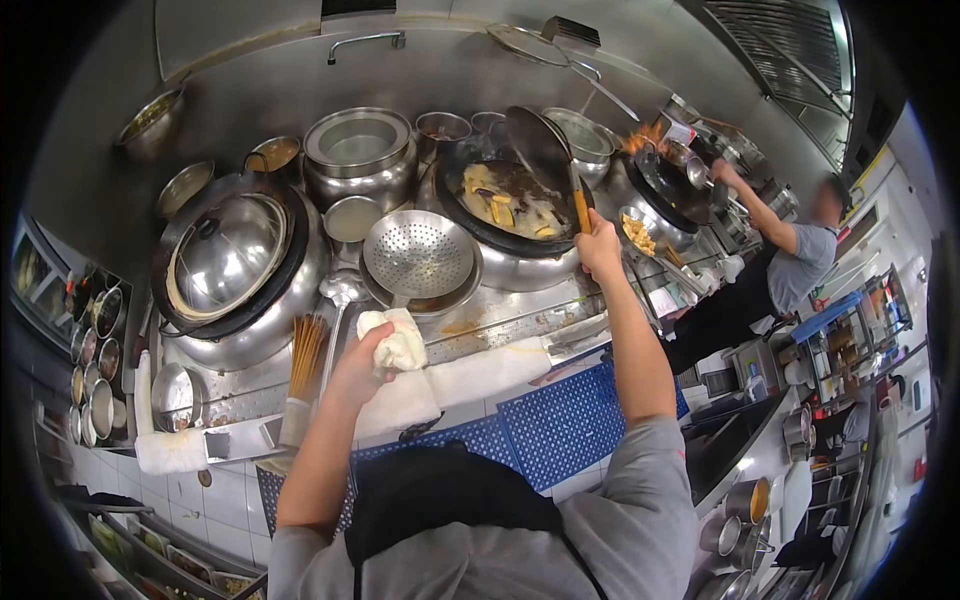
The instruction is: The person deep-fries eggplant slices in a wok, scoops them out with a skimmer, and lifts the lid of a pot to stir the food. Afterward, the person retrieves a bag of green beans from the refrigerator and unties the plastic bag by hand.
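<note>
Black cloth apron nearest, left hand is grasping crumpled white cloth, right hand wooden-handled round metal utensil, likely against heat.

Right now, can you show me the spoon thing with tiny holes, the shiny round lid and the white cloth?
Strainer with tiny holes (420,252): head view, middle of its bowl.
Shiny round lid (240,268): head view, its domed top.
White cloth (402,345): head view, its bunched-up part.
</note>
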Motion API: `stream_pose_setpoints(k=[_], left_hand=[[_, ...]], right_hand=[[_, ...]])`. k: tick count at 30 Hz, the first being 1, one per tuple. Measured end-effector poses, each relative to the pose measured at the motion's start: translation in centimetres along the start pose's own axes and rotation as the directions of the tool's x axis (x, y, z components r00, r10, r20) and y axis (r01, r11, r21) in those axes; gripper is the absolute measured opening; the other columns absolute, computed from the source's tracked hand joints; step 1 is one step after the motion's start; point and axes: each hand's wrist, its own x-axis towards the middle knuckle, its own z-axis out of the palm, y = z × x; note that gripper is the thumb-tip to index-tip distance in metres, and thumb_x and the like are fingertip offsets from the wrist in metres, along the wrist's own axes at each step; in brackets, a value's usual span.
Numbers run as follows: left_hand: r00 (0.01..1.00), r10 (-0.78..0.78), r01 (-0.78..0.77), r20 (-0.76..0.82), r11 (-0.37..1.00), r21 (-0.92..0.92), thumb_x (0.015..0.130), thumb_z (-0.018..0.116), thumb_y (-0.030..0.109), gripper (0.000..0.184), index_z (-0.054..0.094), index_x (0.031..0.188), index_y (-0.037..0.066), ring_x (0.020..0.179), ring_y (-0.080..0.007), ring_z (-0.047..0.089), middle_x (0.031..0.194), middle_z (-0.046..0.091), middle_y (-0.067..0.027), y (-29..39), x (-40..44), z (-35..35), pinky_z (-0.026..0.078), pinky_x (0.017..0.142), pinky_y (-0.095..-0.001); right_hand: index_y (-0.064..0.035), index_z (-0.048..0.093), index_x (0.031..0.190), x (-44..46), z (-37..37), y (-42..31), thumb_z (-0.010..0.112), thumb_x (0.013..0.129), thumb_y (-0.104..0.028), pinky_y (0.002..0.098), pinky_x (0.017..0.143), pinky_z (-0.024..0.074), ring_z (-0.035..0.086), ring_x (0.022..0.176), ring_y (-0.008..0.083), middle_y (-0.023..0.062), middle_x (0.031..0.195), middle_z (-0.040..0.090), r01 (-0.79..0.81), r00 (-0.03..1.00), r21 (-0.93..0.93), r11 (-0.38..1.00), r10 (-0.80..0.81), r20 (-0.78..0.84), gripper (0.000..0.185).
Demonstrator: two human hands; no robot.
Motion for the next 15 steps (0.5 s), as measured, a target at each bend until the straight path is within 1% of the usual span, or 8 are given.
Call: stream_pose_setpoints(k=[3, 6, 7, 9, 10, 11, 13, 15], left_hand=[[0.988, -0.052, 0.055, -0.144, 0.998, 0.010, 0.091, 0.065, 0.035, 0.035, 0.060, 0.112, 0.007, 0.068, -0.0134, 0.060, 0.088, 0.067, -0.0030, 0.3, -0.9, 1.1, 0.040, 0.046, -0.0251], [0.995, -0.060, 0.063, -0.078, 0.997, 0.038, 0.089, 0.067, 0.032, 0.035, 0.060, 0.111, 0.006, 0.064, -0.0136, 0.059, 0.087, 0.066, -0.0042, 0.0, -0.3, -0.2, 0.038, 0.043, -0.0254], [0.996, -0.045, 0.050, -0.082, 0.997, 0.064, 0.088, 0.067, 0.030, 0.034, 0.060, 0.111, 0.006, 0.063, -0.0137, 0.059, 0.086, 0.066, -0.0046, 0.0, -0.4, -0.4, 0.038, 0.041, -0.0255], [0.996, -0.017, 0.027, -0.093, 0.993, 0.114, 0.087, 0.068, 0.026, 0.032, 0.060, 0.110, 0.005, 0.060, -0.0137, 0.058, 0.085, 0.065, -0.0053, 0.0, -0.5, -0.7, 0.036, 0.039, -0.0256], [0.995, -0.001, 0.011, -0.097, 0.994, 0.104, 0.087, 0.068, 0.023, 0.029, 0.060, 0.109, 0.005, 0.058, -0.0135, 0.057, 0.083, 0.064, -0.0059, 0.3, -0.9, -0.1, 0.035, 0.037, -0.0253], [0.994, 0.015, -0.003, -0.107, 0.994, 0.108, 0.087, 0.068, 0.023, 0.029, 0.061, 0.109, 0.005, 0.058, -0.0134, 0.057, 0.083, 0.064, -0.0058, 0.3, -1.1, 0.1, 0.035, 0.037, -0.0252], [0.991, 0.050, -0.036, -0.124, 0.993, 0.111, 0.087, 0.067, 0.023, 0.028, 0.061, 0.108, 0.005, 0.058, -0.0131, 0.057, 0.082, 0.064, -0.0055, 0.4, -1.6, 0.6, 0.036, 0.037, -0.0251], [0.990, 0.092, -0.080, -0.109, 0.990, 0.112, 0.087, 0.066, 0.023, 0.028, 0.061, 0.108, 0.005, 0.058, -0.0129, 0.058, 0.083, 0.064, -0.0054, 1.0, -2.0, 1.4, 0.036, 0.038, -0.0247]], right_hand=[[0.0005, 0.060, 0.124, 2.1, 0.7, 0.7, 0.053, 0.076, 0.000, 0.0335, 0.038, 0.0403, 0.054, 0.044, 0.0175, 0.0119, 0.070, 0.063, -0.058, 0.998, -0.071, 0.996, 0.056, -0.032, 0.048], [0.0001, 0.059, 0.100, 2.8, 3.1, 2.2, 0.050, 0.079, 0.001, 0.0348, 0.036, 0.0389, 0.053, 0.045, 0.0189, 0.0123, 0.069, 0.059, -0.165, 0.978, 0.091, 0.982, 0.175, -0.115, 0.023], [-0.0006, 0.058, 0.097, 2.5, 3.6, 1.8, 0.050, 0.080, 0.001, 0.0348, 0.035, 0.0380, 0.052, 0.045, 0.0189, 0.0117, 0.068, 0.057, -0.253, 0.962, 0.211, 0.944, 0.270, -0.052, 0.019], [-0.0018, 0.055, 0.092, 1.1, 4.6, -0.2, 0.048, 0.083, 0.000, 0.0347, 0.034, 0.0364, 0.050, 0.045, 0.0190, 0.0105, 0.064, 0.052, -0.430, 0.898, 0.414, 0.802, 0.425, 0.110, 0.012], [-0.0028, 0.051, 0.088, 0.5, 5.1, -1.0, 0.046, 0.084, 0.001, 0.0338, 0.035, 0.0355, 0.045, 0.043, 0.0184, 0.0100, 0.062, 0.048, -0.524, 0.849, 0.460, 0.717, 0.488, 0.205, 0.007], [-0.0020, 0.049, 0.088, 0.1, 5.6, -1.4, 0.047, 0.084, 0.003, 0.0337, 0.039, 0.0390, 0.047, 0.046, 0.0190, 0.0117, 0.063, 0.048, -0.594, 0.804, 0.475, 0.649, 0.493, 0.331, 0.007], [-0.0003, 0.048, 0.085, -1.2, 6.2, -2.5, 0.046, 0.083, 0.006, 0.0322, 0.045, 0.0433, 0.049, 0.052, 0.0195, 0.0134, 0.069, 0.050, -0.644, 0.765, 0.575, 0.504, 0.440, 0.470, 0.007], [0.0022, 0.047, 0.086, -1.1, 7.4, -2.5, 0.046, 0.083, 0.006, 0.0298, 0.047, 0.0447, 0.050, 0.055, 0.0191, 0.0143, 0.074, 0.051, -0.716, 0.687, 0.655, 0.240, 0.411, 0.600, 0.005]])
